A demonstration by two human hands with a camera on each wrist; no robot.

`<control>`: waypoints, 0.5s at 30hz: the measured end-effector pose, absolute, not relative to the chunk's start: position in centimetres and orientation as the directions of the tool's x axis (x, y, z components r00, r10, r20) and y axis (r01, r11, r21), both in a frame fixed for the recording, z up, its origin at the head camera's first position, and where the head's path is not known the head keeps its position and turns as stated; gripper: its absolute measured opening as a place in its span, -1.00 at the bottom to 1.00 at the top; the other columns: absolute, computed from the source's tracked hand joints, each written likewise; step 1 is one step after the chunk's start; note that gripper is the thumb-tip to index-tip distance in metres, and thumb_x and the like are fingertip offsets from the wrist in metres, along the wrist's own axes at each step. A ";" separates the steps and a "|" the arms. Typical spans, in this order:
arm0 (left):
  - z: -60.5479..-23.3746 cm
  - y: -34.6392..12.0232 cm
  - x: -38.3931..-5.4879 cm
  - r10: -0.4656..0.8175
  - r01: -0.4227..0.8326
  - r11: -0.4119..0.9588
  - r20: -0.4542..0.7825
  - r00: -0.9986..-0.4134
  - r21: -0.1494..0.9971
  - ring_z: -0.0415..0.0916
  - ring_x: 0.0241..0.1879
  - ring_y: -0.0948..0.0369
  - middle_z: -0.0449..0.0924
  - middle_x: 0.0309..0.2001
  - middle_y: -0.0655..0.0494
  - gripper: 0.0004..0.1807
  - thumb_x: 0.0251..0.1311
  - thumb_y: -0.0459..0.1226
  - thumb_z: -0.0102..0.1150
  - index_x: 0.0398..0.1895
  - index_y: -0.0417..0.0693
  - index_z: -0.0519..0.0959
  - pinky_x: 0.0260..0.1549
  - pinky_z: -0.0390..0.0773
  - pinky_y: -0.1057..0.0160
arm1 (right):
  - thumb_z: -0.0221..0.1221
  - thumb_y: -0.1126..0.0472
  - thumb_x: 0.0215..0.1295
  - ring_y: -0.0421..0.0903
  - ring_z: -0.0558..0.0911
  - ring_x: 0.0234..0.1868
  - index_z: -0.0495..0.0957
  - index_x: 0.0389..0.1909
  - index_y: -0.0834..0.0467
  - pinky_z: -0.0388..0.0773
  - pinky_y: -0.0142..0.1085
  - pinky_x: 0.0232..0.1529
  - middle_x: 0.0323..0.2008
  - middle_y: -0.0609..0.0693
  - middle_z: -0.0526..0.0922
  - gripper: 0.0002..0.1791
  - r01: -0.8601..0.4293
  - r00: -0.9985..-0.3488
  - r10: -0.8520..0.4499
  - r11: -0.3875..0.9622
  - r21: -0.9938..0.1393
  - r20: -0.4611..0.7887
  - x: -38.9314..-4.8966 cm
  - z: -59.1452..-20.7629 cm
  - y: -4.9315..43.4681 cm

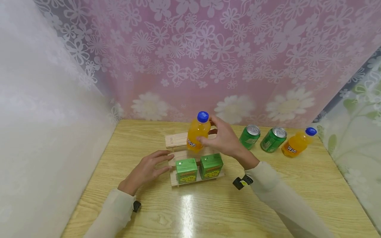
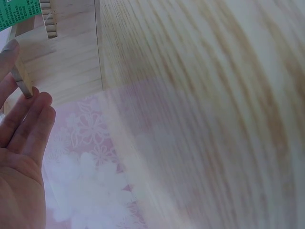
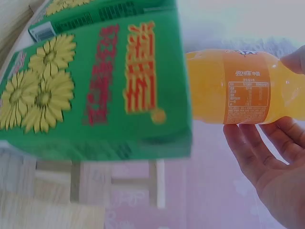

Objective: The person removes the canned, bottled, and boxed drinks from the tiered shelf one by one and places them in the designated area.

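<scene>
My right hand (image 1: 224, 137) grips a bottle of orange soda (image 1: 197, 132) with a blue cap, upright over the upper tiers of a small stepped wooden rack (image 1: 175, 140). In the right wrist view, the thumb and fingers lie on opposite sides of the bottle (image 3: 248, 88). My left hand (image 1: 147, 170) is at the rack's left end, where thumb and fingertips pinch a board's end (image 2: 21, 78). On the lowest tier stand two green drink cartons with yellow flowers, a left carton (image 1: 186, 171) and a right carton (image 1: 211, 166).
To the right on the wooden table (image 1: 268, 205) stand two green cans, one can (image 1: 250, 136) beside another can (image 1: 273, 139). A second orange soda bottle (image 1: 297, 142) is right of them. A pink floral curtain (image 1: 190, 66) hangs behind the table, with pale walls at both sides.
</scene>
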State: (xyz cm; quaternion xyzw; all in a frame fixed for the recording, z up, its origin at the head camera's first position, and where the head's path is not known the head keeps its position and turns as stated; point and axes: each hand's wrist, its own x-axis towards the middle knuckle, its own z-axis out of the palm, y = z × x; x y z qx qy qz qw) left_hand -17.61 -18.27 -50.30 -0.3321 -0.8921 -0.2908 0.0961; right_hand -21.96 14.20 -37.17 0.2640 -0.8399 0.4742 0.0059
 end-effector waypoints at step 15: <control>-50.5 -18.3 -17.7 0.540 0.652 0.605 0.365 -0.758 0.458 0.67 0.33 -0.07 0.66 0.37 -0.07 -0.45 0.33 -0.22 0.53 0.38 -0.04 0.69 0.23 0.76 -0.07 | 0.37 0.24 0.41 0.17 0.63 0.29 0.42 0.44 0.27 0.69 0.15 0.27 0.27 0.22 0.65 -0.36 -0.405 -0.907 -0.316 0.482 -0.777 0.277 -21.7 -36.9 19.3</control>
